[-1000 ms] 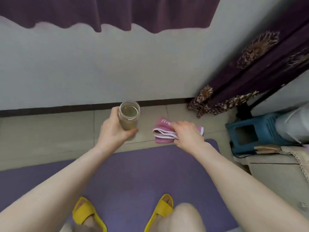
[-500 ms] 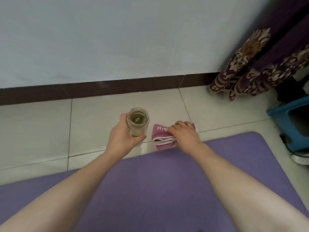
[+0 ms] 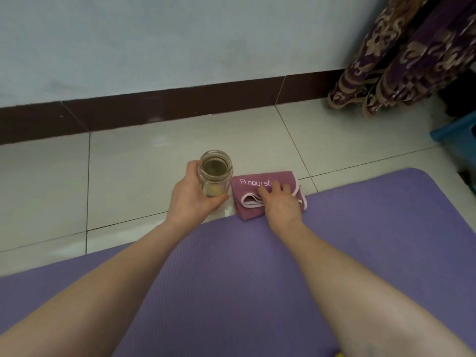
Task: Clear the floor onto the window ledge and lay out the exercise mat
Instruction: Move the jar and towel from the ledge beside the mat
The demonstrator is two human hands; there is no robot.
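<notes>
A purple exercise mat (image 3: 257, 266) lies unrolled across the tiled floor below me. My left hand (image 3: 192, 198) is wrapped around an open glass jar (image 3: 215, 172) holding yellowish liquid, low over the tiles just past the mat's far edge. Right beside the jar lies a folded pink towel (image 3: 257, 182) with white lettering and pale trim, half on the tiles and half on the mat's edge. My right hand (image 3: 279, 202) rests flat on the towel, fingers spread over its top; I cannot tell whether it grips the cloth.
A pale wall with a dark brown skirting board (image 3: 167, 109) runs behind the tiles. A purple patterned curtain (image 3: 401, 55) hangs to the floor at the far right. A blue plastic stool (image 3: 458, 136) stands at the right edge.
My head has dropped closer to the floor, so the upper curtain and my yellow slippers left the view. Both hands sank with the jar and towel down to the floor by the mat's edge.
</notes>
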